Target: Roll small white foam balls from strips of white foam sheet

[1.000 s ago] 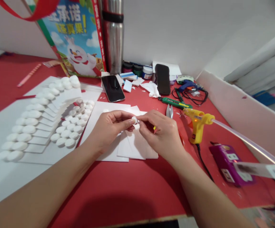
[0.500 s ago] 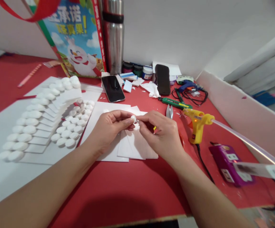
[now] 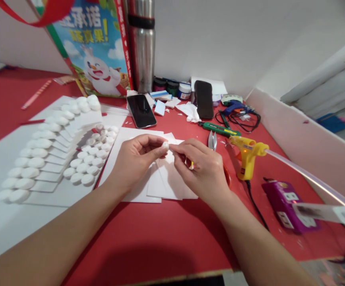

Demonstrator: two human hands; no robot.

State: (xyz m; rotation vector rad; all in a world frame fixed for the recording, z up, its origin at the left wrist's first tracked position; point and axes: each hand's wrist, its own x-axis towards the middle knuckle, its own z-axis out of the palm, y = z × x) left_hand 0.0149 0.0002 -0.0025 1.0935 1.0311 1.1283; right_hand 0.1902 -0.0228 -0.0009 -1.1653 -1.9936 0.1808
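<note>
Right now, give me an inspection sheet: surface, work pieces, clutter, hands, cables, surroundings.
Surface: red tabletop, partly under white sheets.
Work pieces: small white piece, held; white ovals in rows at left.
Clutter: phones, paper scraps, green tool.
Hands: left hand pinches the small white piece; right hand close beside it, contact unclear.
Cables: cord from yellow glue gun; cable tangle at back right.
Surroundings: printed bag and steel bottle by white wall.

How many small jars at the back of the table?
3 visible, in a row right of the steel flask: a dark reddish jar nearest it, a green jar in the middle, a white-and-blue jar on the right. Others may be hidden.
</note>
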